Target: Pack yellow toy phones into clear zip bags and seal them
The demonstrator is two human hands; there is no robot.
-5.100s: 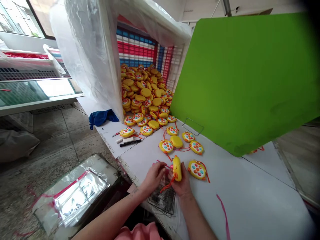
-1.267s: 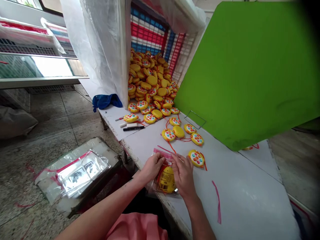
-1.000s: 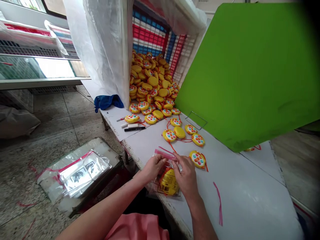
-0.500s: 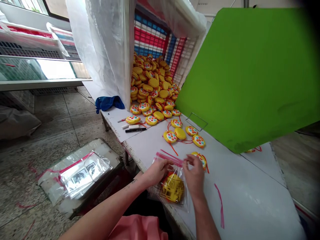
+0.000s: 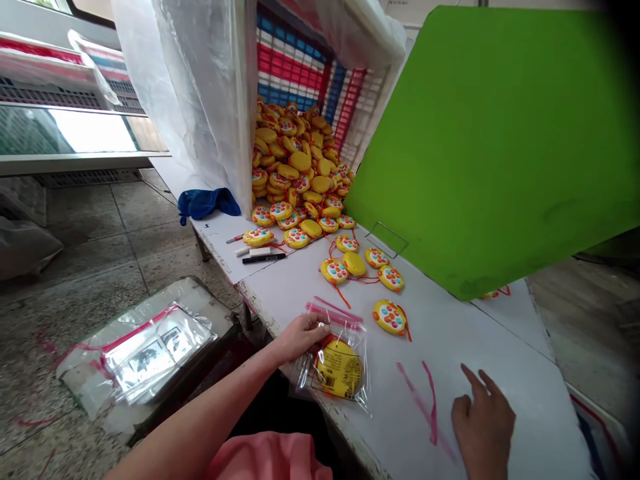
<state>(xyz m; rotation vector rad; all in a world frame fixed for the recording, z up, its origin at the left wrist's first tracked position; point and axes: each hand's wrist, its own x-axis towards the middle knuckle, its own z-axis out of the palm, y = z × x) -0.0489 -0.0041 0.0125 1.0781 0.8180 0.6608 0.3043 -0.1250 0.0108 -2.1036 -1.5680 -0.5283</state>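
Note:
A clear bag (image 5: 336,360) with a pink strip along its top lies at the near edge of the white table (image 5: 500,347). Inside it is a yellow round toy (image 5: 339,369), back side up. My left hand (image 5: 300,335) pinches the bag's left edge. My right hand (image 5: 483,420) hovers low at the right over the table, fingers apart and holding nothing, beside two thin pink strips (image 5: 431,402). A loose yellow toy with coloured buttons (image 5: 389,317) lies just beyond the bag.
A big heap of the same yellow toys (image 5: 295,167) spills from a plastic-lined crate at the back. A green board (image 5: 495,140) leans at the right. Markers (image 5: 263,257) and a blue cloth (image 5: 206,202) lie at the left; a stack of clear bags (image 5: 150,347) sits lower left.
The toy has gone into the clear bag and the bag top was pressed along. My right hand has since left the bag and moved right toward the pink strips.

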